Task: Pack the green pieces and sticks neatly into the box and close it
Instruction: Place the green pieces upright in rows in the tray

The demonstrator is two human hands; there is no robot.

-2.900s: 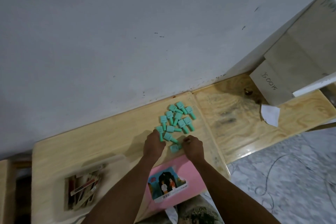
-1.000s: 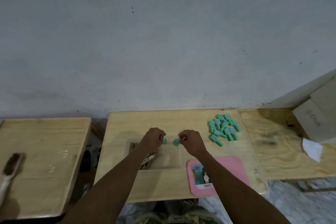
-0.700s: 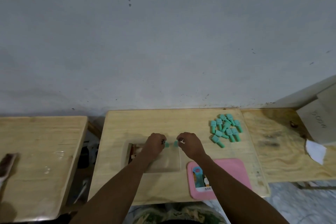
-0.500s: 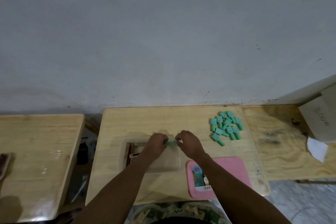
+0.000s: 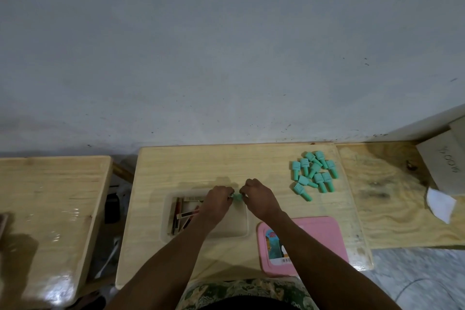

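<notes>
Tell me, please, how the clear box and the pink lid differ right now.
The box is pale and see-through; the lid is opaque pink with a picture label. The box holds sticks at its left end; the lid lies flat to its right, off it. The left hand and right hand pinch a green piece over the box, not the lid. Both are rounded rectangles on one wooden table.

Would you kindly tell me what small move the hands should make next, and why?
Probably lower the green piece into the box, on its bare right side. The left hand and right hand pinch it just over the far rim, and sticks fill the left side.
</notes>
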